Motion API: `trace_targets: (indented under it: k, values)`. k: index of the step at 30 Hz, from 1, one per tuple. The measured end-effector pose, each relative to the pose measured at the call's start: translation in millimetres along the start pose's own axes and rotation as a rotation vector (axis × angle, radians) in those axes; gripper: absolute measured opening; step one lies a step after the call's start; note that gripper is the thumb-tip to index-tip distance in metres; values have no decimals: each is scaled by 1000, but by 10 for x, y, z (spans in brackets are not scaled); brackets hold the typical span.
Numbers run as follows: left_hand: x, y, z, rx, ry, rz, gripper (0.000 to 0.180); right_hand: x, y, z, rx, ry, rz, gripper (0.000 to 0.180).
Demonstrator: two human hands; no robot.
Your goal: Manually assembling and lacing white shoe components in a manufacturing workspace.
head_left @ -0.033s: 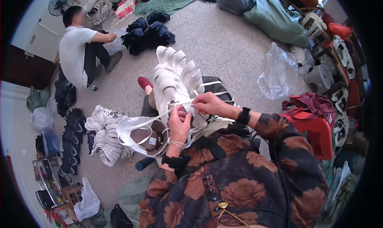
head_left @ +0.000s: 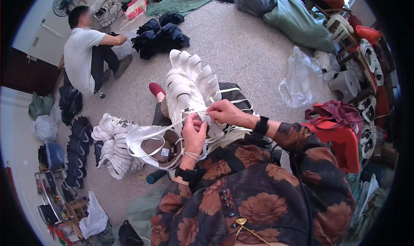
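A stack of white cap pieces (head_left: 188,83) lies across my lap, reaching away from me. My left hand (head_left: 194,133) grips a white strap (head_left: 148,134) beside the stack's near end, with a thin band around its wrist. My right hand (head_left: 224,112) pinches the same strap just to the right, touching the left hand's fingertips. A white cap with a brown inside (head_left: 156,146) sits under the left hand, with the strap looped around it. Both wrists wear black bands.
Another person (head_left: 82,52) sits on the floor at the upper left. Near them lie a dark blue pile (head_left: 160,34) and a fan (head_left: 67,0). More white caps (head_left: 113,144) are heaped on my left, a clear plastic bag (head_left: 299,80) and a red stool (head_left: 340,140) on my right.
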State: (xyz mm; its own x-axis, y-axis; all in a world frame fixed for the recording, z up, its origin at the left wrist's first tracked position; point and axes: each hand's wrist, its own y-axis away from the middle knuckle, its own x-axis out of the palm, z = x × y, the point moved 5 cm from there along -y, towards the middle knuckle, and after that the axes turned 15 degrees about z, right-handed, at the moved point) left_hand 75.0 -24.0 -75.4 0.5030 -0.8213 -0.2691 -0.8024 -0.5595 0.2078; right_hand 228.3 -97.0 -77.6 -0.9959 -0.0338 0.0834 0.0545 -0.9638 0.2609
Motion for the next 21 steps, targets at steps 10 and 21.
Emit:
trace_targets:
  k: [10,21]
  values:
    - [-41,-3,-26,74,-71,-46,39,-18,-133,256,-80,505,-87,19]
    - [17,-4,-88,91,-125,-35,35,256,-222,504,-138,1123,27,16]
